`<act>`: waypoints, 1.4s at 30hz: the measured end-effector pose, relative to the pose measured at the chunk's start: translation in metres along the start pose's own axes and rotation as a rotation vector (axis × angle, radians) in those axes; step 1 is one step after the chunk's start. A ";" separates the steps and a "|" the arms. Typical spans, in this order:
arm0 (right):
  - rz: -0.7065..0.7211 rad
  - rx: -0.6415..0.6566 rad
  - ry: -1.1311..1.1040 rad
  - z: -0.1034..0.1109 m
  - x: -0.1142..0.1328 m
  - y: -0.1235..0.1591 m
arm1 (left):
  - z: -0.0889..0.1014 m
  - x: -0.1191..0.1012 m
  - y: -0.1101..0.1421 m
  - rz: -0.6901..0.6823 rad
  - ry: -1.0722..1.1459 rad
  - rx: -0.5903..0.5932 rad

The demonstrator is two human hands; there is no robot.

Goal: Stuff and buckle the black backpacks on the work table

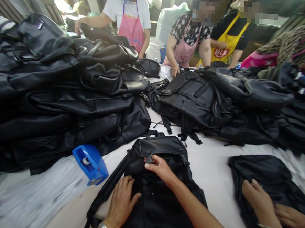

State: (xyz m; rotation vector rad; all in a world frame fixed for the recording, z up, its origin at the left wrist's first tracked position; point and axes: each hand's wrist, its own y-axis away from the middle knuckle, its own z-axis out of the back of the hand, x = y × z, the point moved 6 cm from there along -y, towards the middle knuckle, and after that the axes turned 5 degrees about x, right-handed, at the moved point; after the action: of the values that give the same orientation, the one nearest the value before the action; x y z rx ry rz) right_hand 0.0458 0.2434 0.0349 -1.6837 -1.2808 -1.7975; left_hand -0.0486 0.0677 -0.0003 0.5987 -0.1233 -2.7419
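Observation:
A black backpack [159, 205] lies flat on the table in front of me, its top flap [163, 147] toward the far side. My left hand [123, 198] rests on the backpack's left side, fingers stretched out and thumb apart, holding nothing. Thumb and fingers of my right hand [160, 167] pinch a small black buckle [149, 159] at the flap's lower edge. A shoulder strap [106, 190] sticks out past the left side of the bag.
Black bags [65, 98] are heaped high on the left, and more bags [194, 99] lie across the table. A blue tape dispenser [91, 165] sits beside clear plastic bags [41, 193]. At right, a co-worker's hands [259, 196] touch another black bag [265, 169]. Several people stand opposite.

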 end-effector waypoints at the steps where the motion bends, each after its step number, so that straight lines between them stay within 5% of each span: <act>1: -0.006 0.034 -0.100 -0.006 0.001 0.001 | -0.011 0.000 0.005 0.017 -0.021 0.039; 4: -0.095 0.045 -0.306 -0.014 -0.002 0.006 | -0.027 -0.001 0.007 0.092 -0.049 0.073; 7: -0.134 -0.061 -0.258 -0.007 -0.010 0.007 | -0.017 -0.006 -0.002 0.118 0.086 0.084; 14: -0.169 -0.074 -0.214 -0.009 -0.034 0.014 | 0.031 -0.013 -0.022 0.146 0.862 0.046; 19: -0.143 -0.187 -0.128 0.006 -0.030 0.025 | 0.018 -0.025 -0.042 0.240 1.321 0.051; 23: -0.132 -0.218 -0.188 0.023 -0.018 0.027 | 0.004 -0.037 -0.056 0.255 1.354 0.069; 29: -0.114 -0.240 -0.353 0.021 -0.013 0.021 | -0.005 -0.041 -0.059 0.246 1.213 0.056; 36: -0.113 -0.300 -0.343 0.018 -0.016 0.013 | 0.013 -0.050 -0.049 0.352 1.523 0.203; 42: -0.126 -0.341 -0.378 0.010 -0.012 0.013 | 0.025 -0.053 -0.052 0.389 1.546 0.158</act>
State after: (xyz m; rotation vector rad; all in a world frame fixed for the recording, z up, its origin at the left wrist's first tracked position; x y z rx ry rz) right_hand 0.0648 0.2410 0.0278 -2.2626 -1.3051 -1.9183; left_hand -0.0292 0.1352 0.0350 2.1719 -0.0544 -1.3088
